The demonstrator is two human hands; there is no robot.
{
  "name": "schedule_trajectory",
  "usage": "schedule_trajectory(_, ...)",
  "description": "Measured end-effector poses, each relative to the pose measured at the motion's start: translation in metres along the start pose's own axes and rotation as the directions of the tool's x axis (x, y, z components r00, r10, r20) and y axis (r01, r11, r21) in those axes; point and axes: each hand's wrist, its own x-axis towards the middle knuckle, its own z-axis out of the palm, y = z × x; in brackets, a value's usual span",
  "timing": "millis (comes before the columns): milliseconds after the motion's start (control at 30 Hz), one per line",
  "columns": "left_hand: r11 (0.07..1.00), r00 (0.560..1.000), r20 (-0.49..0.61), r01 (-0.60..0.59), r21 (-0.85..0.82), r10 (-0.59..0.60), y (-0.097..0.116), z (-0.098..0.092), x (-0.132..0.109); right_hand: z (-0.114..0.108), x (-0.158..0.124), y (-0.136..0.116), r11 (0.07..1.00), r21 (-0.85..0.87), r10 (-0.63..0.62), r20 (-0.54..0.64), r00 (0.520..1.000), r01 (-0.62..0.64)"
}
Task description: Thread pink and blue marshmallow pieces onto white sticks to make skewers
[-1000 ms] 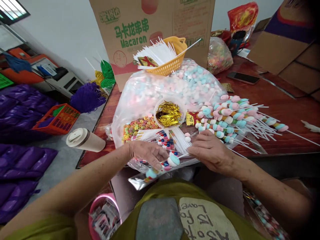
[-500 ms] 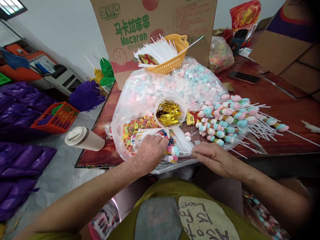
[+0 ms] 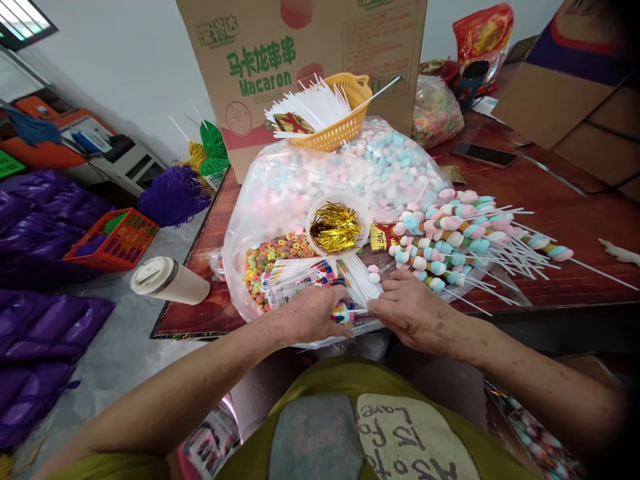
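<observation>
My left hand (image 3: 311, 315) is closed over a candy skewer (image 3: 344, 312) and the printed clear wrappers (image 3: 300, 275) at the table's near edge. My right hand (image 3: 407, 308) pinches the skewer's white stick just beside it, fingers pressed together. The two hands almost touch. Behind the right hand lies a pile of finished pastel marshmallow skewers (image 3: 453, 237) with sticks pointing right. A white bowl of gold twist ties (image 3: 336, 227) and a heap of coloured ring candies (image 3: 273, 252) sit just beyond the left hand.
A big clear bag of pink and blue marshmallows (image 3: 345, 173) carries a yellow basket of white sticks (image 3: 325, 113); a Macaron carton (image 3: 300, 60) stands behind. A lidded paper cup (image 3: 167, 280) lies at left. A phone (image 3: 484, 155) lies on the wooden table (image 3: 565, 213).
My left hand rose to the wrapper stack, then came back to the near edge over the skewer. My right hand slid slightly left, staying on the stick.
</observation>
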Motion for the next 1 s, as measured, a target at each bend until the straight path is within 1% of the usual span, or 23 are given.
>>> schedule_trajectory(67, 0.997, 0.999, 0.028, -0.045, -0.067, 0.047, 0.000, 0.002, 0.006, 0.008, 0.005, -0.003, 1.000, 0.008, 0.022, 0.016, 1.000, -0.022)
schedule_trajectory(133, 0.988, 0.994, 0.077, -0.062, -0.145, 0.074, -0.004, 0.001, 0.010, 0.015, 0.008, -0.003, 0.999, 0.005, 0.048, 0.028, 0.998, -0.049)
schedule_trajectory(200, 0.954, 0.988, 0.099, -0.082, -0.289, 0.115, -0.012, -0.005, 0.009, 0.017, 0.008, 0.001, 0.998, 0.009, 0.060, 0.038, 0.997, -0.061)
schedule_trajectory(267, 0.910, 0.985, 0.089, -0.097, -0.404, 0.145, -0.023, -0.014, 0.004, 0.014, 0.005, 0.008, 0.996, 0.029, 0.083, 0.053, 0.995, -0.085)
schedule_trajectory(300, 0.914, 0.986, 0.092, -0.090, -0.395, 0.137, -0.028, -0.018, 0.000, 0.011, 0.003, 0.012, 0.993, 0.048, 0.102, 0.062, 0.993, -0.105)
schedule_trajectory(367, 0.973, 0.992, 0.105, -0.040, -0.228, 0.066, -0.035, -0.022, -0.008, 0.003, -0.001, 0.017, 0.983, 0.107, 0.140, 0.074, 0.987, -0.148)
schedule_trajectory(433, 0.996, 0.999, 0.053, 0.010, -0.088, -0.005, -0.036, -0.022, -0.014, -0.003, -0.002, 0.020, 0.967, 0.182, 0.166, 0.074, 0.983, -0.177)
schedule_trajectory(467, 0.996, 1.000, 0.026, 0.015, -0.091, -0.013, -0.036, -0.020, -0.015, -0.005, -0.001, 0.020, 0.961, 0.208, 0.173, 0.071, 0.982, -0.185)
schedule_trajectory(500, 0.989, 1.000, 0.023, 0.005, -0.151, -0.001, -0.035, -0.017, -0.015, -0.006, 0.000, 0.019, 0.958, 0.222, 0.170, 0.072, 0.983, -0.182)
schedule_trajectory(533, 0.967, 0.997, 0.067, -0.009, -0.253, 0.027, -0.036, -0.015, -0.015, -0.008, 0.001, 0.019, 0.961, 0.223, 0.147, 0.079, 0.986, -0.161)
schedule_trajectory(567, 0.926, 0.985, 0.161, -0.003, -0.377, 0.069, -0.037, -0.013, -0.013, -0.009, 0.002, 0.018, 0.970, 0.214, 0.103, 0.086, 0.991, -0.119)
schedule_trajectory(600, 0.866, 0.950, 0.288, 0.042, -0.498, 0.120, -0.038, -0.011, -0.012, -0.011, 0.004, 0.018, 0.979, 0.194, 0.052, 0.087, 0.995, -0.068)
schedule_trajectory(633, 0.800, 0.889, 0.423, 0.122, -0.587, 0.175, -0.040, -0.010, -0.011, -0.014, 0.005, 0.019, 0.985, 0.170, -0.001, 0.083, 0.997, -0.013)
schedule_trajectory(667, 0.742, 0.810, 0.542, 0.219, -0.634, 0.223, -0.042, -0.009, -0.009, -0.016, 0.006, 0.020, 0.989, 0.143, -0.043, 0.075, 0.996, 0.032)
schedule_trajectory(700, 0.698, 0.733, 0.629, 0.307, -0.647, 0.261, -0.044, -0.008, -0.008, -0.019, 0.006, 0.022, 0.991, 0.117, -0.069, 0.064, 0.996, 0.061)
schedule_trajectory(733, 0.668, 0.676, 0.679, 0.367, -0.647, 0.286, -0.044, -0.007, -0.007, -0.022, 0.007, 0.023, 0.992, 0.097, -0.081, 0.056, 0.995, 0.076)
schedule_trajectory(767, 0.648, 0.656, 0.693, 0.394, -0.652, 0.299, -0.044, -0.006, -0.006, -0.023, 0.007, 0.024, 0.993, 0.087, -0.081, 0.057, 0.995, 0.076)
schedule_trajectory(800, 0.632, 0.673, 0.677, 0.392, -0.668, 0.299, -0.042, -0.005, -0.005, -0.024, 0.007, 0.024, 0.994, 0.088, -0.076, 0.070, 0.995, 0.070)
schedule_trajectory(833, 0.620, 0.714, 0.639, 0.370, -0.692, 0.287, -0.040, -0.005, -0.004, -0.022, 0.007, 0.023, 0.993, 0.097, -0.069, 0.087, 0.994, 0.060)
schedule_trajectory(900, 0.608, 0.818, 0.527, 0.301, -0.734, 0.230, -0.034, -0.003, 0.000, -0.016, 0.009, 0.017, 0.992, 0.123, -0.037, 0.118, 0.992, 0.023)
schedule_trajectory(933, 0.615, 0.853, 0.481, 0.271, -0.740, 0.202, -0.031, -0.002, 0.003, -0.010, 0.011, 0.013, 0.991, 0.137, -0.016, 0.133, 0.991, -0.003)
schedule_trajectory(967, 0.632, 0.870, 0.457, 0.252, -0.733, 0.184, -0.028, -0.002, 0.006, -0.005, 0.012, 0.010, 0.988, 0.151, 0.006, 0.151, 0.989, -0.029)
schedule_trajectory(1000, 0.658, 0.877, 0.449, 0.236, -0.715, 0.173, -0.026, -0.002, 0.009, 0.001, 0.014, 0.007, 0.984, 0.167, 0.026, 0.171, 0.985, -0.055)
